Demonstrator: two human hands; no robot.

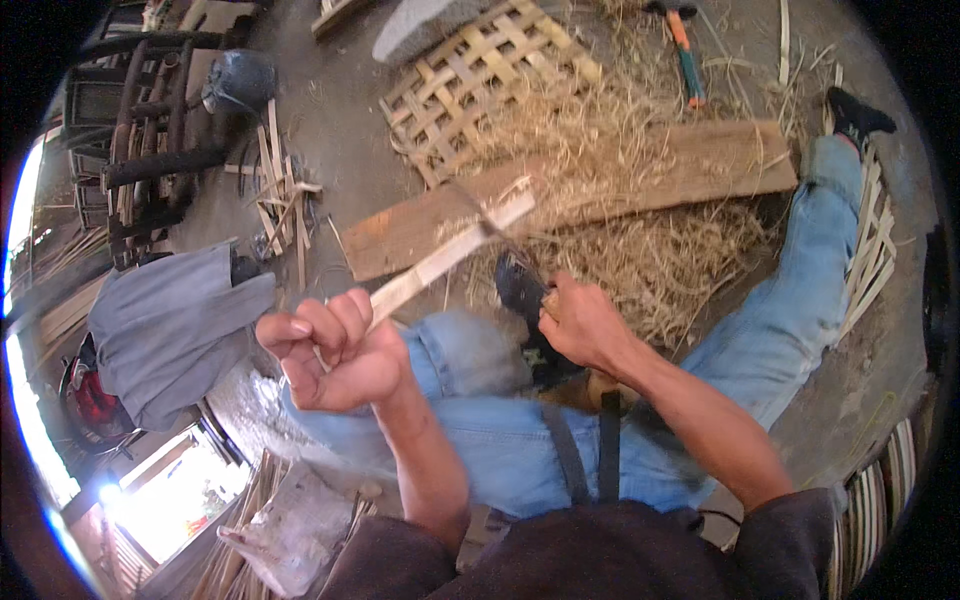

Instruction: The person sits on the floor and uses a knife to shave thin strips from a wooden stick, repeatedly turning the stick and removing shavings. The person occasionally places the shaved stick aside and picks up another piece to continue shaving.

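Observation:
A pale, flat strip of wood or bamboo [425, 275] slants up and away to the right from my left hand [338, 350]. That hand is closed on the strip's near end, thumb and fingers curled. My right hand [590, 325] wraps round the handle of a knife [508, 240], whose thin dark blade points up and to the left. The blade crosses the strip near its far end; whether it is cutting in, I cannot tell. Beyond them a wooden plank [390, 240] lies at a slant, partly covered by curly shavings [640, 160].
A woven lattice panel [450, 110] lies beyond the plank, next to a grey stone [425, 25]. A hammer [685, 60] rests at the far right. Loose strips [285, 200] and a grey cloth [170, 330] are on the left. My jeans-clad legs [780, 320] spread around the work.

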